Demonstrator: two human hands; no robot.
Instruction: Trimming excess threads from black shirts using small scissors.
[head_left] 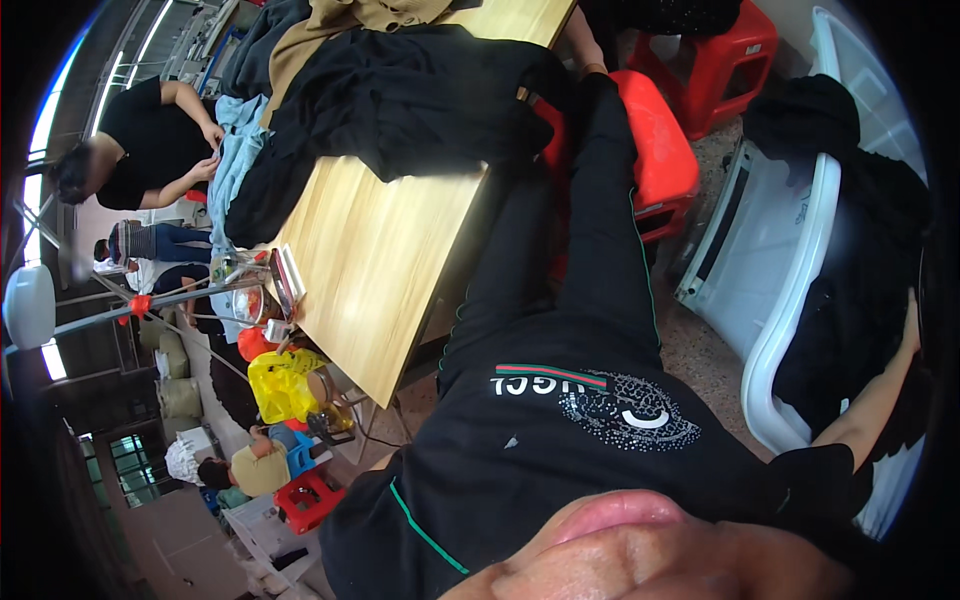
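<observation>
My right arm reaches out to the right, over a white plastic tub (820,220) that holds a heap of black cloth (850,270). At the arm's end my right hand (912,322) is at the outer edge of that cloth, by the picture's dark rim; its fingers are hidden there. My left arm shows only as a black sleeve with green piping and a sliver of skin at the table's near corner; the left hand is out of sight. In front of me a large black garment (430,100) lies spread over a light wooden table (380,260), touching my lap side.
Red plastic stools (655,150) stand between table and tub. Another person's forearm (583,40) reaches in at the top. Left of the table a co-worker (130,145) handles light blue cloth (238,150). A yellow plastic bag (285,385) hangs near the table's left edge.
</observation>
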